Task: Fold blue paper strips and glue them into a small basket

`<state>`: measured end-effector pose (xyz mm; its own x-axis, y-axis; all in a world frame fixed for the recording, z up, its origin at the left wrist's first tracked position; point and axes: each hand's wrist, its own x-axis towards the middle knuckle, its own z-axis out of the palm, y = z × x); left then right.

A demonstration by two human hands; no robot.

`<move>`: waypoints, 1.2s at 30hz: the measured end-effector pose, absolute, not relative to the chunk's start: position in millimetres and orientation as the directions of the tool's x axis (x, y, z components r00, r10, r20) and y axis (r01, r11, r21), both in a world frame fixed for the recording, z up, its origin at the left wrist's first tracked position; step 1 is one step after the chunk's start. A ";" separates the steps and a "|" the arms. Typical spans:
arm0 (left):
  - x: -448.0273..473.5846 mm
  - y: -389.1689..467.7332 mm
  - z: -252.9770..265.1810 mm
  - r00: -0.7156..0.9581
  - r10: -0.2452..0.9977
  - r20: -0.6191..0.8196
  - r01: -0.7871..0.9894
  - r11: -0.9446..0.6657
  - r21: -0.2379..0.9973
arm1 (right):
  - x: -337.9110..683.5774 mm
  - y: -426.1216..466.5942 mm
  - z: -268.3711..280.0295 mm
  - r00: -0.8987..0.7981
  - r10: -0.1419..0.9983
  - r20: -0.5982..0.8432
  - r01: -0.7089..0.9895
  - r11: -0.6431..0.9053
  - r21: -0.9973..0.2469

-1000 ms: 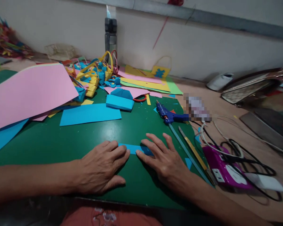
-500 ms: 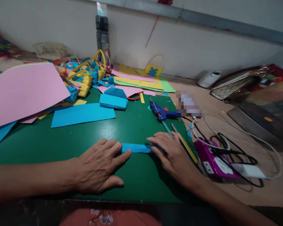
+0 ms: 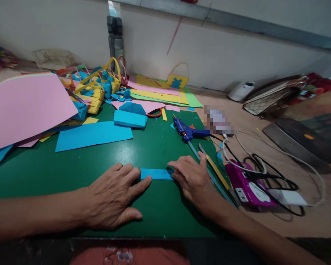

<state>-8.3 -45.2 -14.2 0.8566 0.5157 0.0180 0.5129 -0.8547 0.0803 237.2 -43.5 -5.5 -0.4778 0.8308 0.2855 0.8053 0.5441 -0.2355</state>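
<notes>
A narrow strip of folded blue paper (image 3: 157, 174) lies across the green tabletop (image 3: 99, 163) between my two hands. My left hand (image 3: 117, 195) rests flat over its left end, palm down, with thumb and index finger apart. At the other end, my right hand (image 3: 193, 180) has its thumb and bent fingers drawn together on the strip, the index tip pointing left and the little finger raised. That end is hidden under the fingers. Just right of this hand lie a yellow utility knife (image 3: 217, 171) and a blue glue gun (image 3: 187, 131) with a long glue stick.
Behind the hands lie a flat blue sheet (image 3: 93, 136) and a folded blue paper piece (image 3: 130, 117). Pink sheets (image 3: 24, 110) and a pile of small paper baskets (image 3: 92, 94) stand at back left. To the right are a purple power strip (image 3: 249, 187), tangled cables and a phone (image 3: 219, 121).
The fingers of my right hand have drawn closer together at the strip's end and shifted slightly left. My left hand stays pressed down. The whole view has shifted a little.
</notes>
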 end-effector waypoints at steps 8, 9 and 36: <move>-9.0 -45.2 -14.8 0.858 0.512 0.048 0.508 -0.858 0.072 | 238.3 -44.7 -7.6 -0.608 0.717 0.340 0.776 0.627 0.066; -9.0 -45.2 -14.9 0.858 0.512 0.051 0.508 -0.858 0.072 | 238.6 -44.8 -6.9 -0.640 0.680 0.358 0.751 0.653 0.100; -13.0 -47.0 -17.2 0.861 0.504 0.067 0.499 -0.863 0.076 | 251.1 -44.7 2.2 -0.877 0.449 0.172 0.480 0.811 0.334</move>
